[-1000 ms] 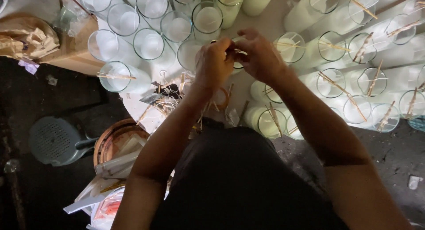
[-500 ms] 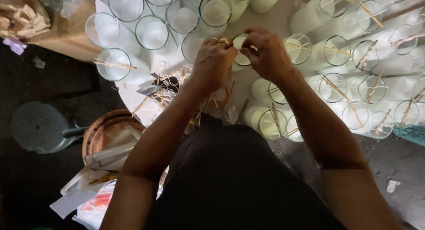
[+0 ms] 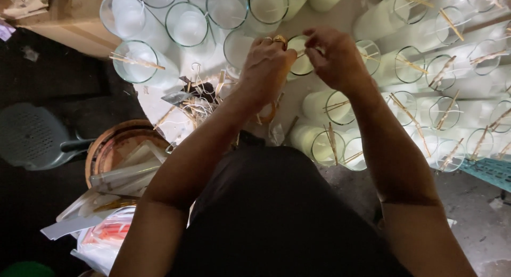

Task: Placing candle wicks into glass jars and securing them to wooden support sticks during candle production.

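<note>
Pinching a stick (image 3: 301, 54) with both hands (image 3: 269, 61) over crowded glasses (image 3: 302, 56)

Both bare forearms stretched forward, converging. Left hand (image 3: 269, 64) curled, knuckles up, fingertips pinched toward right hand (image 3: 335, 56). Right hand bent at wrist, fingers pinched, just beside left fingertips.

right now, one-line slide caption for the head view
Both hands, left hand and right hand, meet over a glass jar among rows of wax-filled jars.
</note>
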